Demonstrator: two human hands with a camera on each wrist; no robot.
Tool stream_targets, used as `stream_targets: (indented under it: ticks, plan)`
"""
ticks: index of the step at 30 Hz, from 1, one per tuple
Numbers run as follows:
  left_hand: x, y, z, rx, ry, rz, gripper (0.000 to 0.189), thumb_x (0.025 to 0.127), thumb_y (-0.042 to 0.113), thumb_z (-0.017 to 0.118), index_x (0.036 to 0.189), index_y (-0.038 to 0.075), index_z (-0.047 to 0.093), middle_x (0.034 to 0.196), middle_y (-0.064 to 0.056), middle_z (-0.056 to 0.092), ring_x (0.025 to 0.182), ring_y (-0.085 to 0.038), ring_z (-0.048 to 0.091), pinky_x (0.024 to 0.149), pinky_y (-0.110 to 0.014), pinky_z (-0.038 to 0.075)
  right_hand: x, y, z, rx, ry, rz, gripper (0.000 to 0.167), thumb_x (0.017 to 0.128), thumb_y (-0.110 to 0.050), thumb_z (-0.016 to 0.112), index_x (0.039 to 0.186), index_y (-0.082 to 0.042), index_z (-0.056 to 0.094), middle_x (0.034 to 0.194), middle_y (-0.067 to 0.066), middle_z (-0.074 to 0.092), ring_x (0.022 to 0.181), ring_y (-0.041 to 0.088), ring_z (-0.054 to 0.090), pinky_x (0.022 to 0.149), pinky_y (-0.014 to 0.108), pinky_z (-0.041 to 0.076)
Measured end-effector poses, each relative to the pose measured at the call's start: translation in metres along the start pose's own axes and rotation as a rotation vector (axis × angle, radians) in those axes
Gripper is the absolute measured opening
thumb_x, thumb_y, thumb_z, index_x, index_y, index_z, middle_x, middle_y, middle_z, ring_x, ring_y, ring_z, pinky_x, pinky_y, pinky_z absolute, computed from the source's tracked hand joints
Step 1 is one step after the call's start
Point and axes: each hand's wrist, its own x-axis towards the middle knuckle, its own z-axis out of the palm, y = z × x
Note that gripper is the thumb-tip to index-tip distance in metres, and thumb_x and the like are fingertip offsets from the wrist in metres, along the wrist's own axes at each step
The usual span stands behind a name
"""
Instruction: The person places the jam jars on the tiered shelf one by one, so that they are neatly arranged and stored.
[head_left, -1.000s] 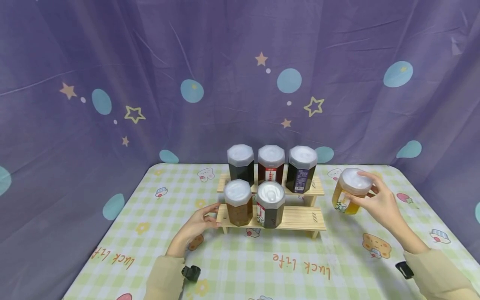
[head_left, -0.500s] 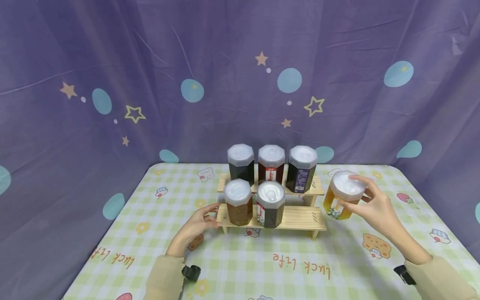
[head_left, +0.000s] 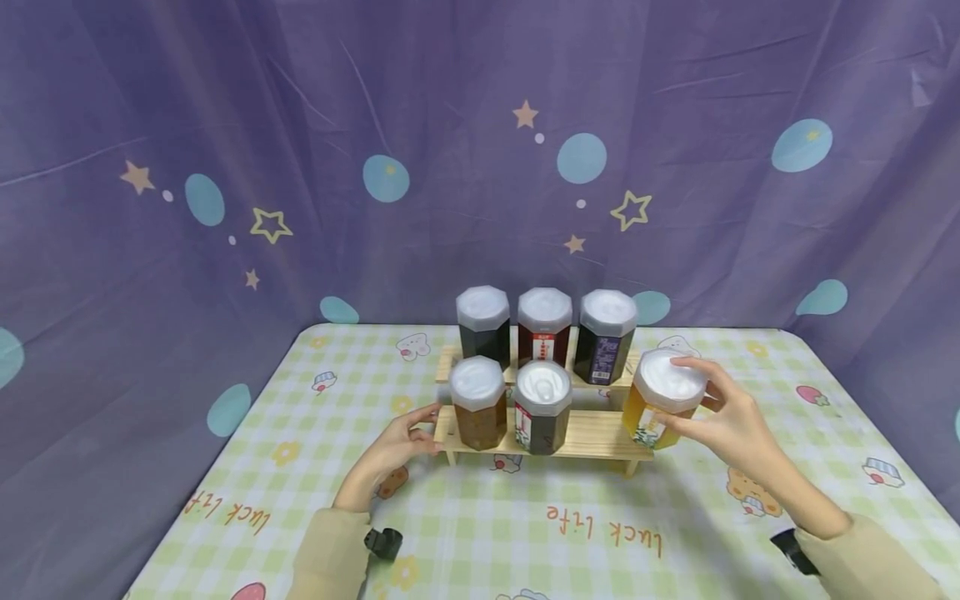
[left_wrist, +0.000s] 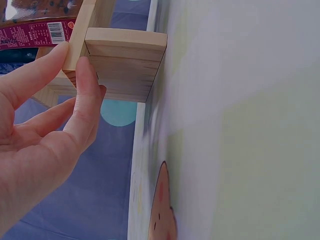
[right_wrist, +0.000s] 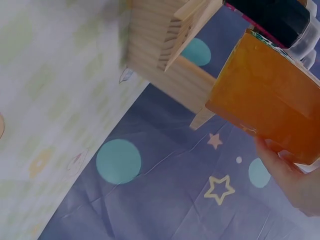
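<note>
A two-step wooden rack (head_left: 592,433) stands on the table. My left hand (head_left: 397,446) pinches the left end of its lower step, thumb and fingertips at the board's edge in the left wrist view. With my right hand (head_left: 727,421) I grip a white-lidded jar of amber contents (head_left: 651,412) around its lid. In the head view this jar overlaps the right end of the lower step, slightly tilted; the right wrist view shows its orange side (right_wrist: 270,95) near the rack's end. On the lower step sit a brown jar (head_left: 480,417) and a dark jar with a red-and-white label (head_left: 547,429).
Three jars line the upper step: a dark one (head_left: 483,333) at left, a red-labelled one (head_left: 544,329) in the middle and a purple-labelled one (head_left: 606,342) at right. A green-checked tablecloth (head_left: 300,475) covers the table. Behind hangs a purple curtain (head_left: 450,125).
My right hand has carried the amber jar leftward and a little toward me, from right of the rack to over the lower step's right end. My left hand has stayed on the rack.
</note>
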Motion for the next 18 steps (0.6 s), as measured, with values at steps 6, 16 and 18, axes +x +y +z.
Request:
stream_targets:
  ticks: [6,16,18]
  plan:
    - [0.000,0.001,0.001,-0.003,0.008,-0.005,0.065,0.083,-0.002,0.057,0.138,-0.002,0.023,0.129,-0.028,0.031,0.080,-0.018,0.058,0.075,-0.034,0.049,0.001,-0.003,0.008,0.009,-0.037,0.003,0.069,0.059,-0.001,0.080,0.120,-0.009,0.050,0.119,0.003,0.049,0.099,-0.007,0.046,0.078,0.008,0.042]
    - [0.000,0.002,0.001,-0.002,0.017,-0.007,0.065,0.082,-0.002,0.058,0.138,-0.002,0.025,0.128,-0.027,0.032,0.079,-0.017,0.057,0.076,-0.038,0.048,0.004,-0.007,0.022,0.088,-0.061,-0.048,0.066,0.057,0.003,0.079,0.117,-0.004,0.051,0.116,0.009,0.050,0.099,-0.004,0.048,0.078,0.010,0.043]
    - [0.000,0.002,0.002,-0.002,0.015,-0.009,0.065,0.082,-0.002,0.058,0.138,-0.002,0.025,0.128,-0.027,0.032,0.079,-0.017,0.057,0.077,-0.039,0.048,0.004,-0.007,0.025,0.099,-0.068,-0.048,0.066,0.057,0.003,0.079,0.117,-0.004,0.051,0.117,0.009,0.050,0.099,-0.003,0.047,0.079,0.010,0.043]
